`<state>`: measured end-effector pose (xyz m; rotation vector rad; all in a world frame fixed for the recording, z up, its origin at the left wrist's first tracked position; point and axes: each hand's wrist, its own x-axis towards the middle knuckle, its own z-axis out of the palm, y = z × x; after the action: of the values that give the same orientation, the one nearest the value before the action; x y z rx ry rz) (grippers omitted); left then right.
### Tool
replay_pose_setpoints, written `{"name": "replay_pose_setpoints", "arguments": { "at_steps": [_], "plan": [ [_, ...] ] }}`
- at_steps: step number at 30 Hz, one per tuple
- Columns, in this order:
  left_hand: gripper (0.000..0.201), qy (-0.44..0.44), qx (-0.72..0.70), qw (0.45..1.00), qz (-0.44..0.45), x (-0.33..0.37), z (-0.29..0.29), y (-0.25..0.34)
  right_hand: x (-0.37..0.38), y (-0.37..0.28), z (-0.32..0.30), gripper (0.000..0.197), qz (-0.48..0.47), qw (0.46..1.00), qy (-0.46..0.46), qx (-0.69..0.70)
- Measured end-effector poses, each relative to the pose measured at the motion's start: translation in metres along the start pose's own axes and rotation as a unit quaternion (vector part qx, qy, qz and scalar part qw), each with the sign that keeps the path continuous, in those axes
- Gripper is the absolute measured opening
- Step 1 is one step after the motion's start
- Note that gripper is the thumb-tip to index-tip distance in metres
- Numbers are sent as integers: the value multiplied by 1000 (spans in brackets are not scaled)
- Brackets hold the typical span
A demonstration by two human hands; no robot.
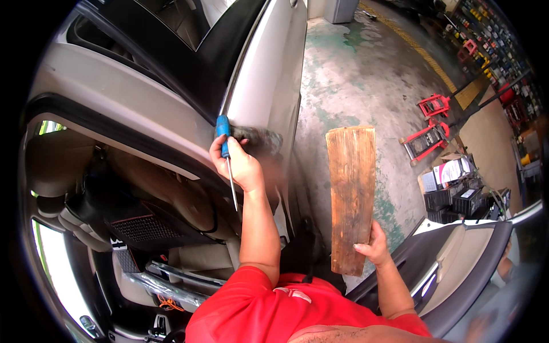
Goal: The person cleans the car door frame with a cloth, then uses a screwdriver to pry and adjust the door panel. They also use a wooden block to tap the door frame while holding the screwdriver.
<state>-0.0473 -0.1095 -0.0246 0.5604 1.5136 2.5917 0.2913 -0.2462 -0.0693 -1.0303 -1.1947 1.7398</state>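
Note:
My left hand is closed around a screwdriver with a blue handle; its thin metal shaft slants down past my wrist. The hand is close to the car's door pillar, and a dark cloth-like thing shows just behind it. In my right hand is a long, flat, worn wooden board, gripped near its lower end with my thumb across the face. The board stands nearly upright in the view, over the concrete floor.
A white car door rises ahead, and the open front door lies at my right. Car seats fill the left. Red floor jacks and stacked boxes and black batteries stand on the floor at the right.

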Motion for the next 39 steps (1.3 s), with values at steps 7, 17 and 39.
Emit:
{"name": "replay_pose_setpoints", "arguments": {
  "at_steps": [7,17,39],
  "plan": [
    [33,-55,52,997,-29,6,-3,18,8,-3,39,82,-152,970,-4,-192],
    [39,-73,31,997,-1,10,-7,10,27,-25,128,59,-542,676,39,-497],
    [29,43,-41,997,-40,17,7,-25,36,-27,177,32,-608,568,25,-554]
  ]
}}
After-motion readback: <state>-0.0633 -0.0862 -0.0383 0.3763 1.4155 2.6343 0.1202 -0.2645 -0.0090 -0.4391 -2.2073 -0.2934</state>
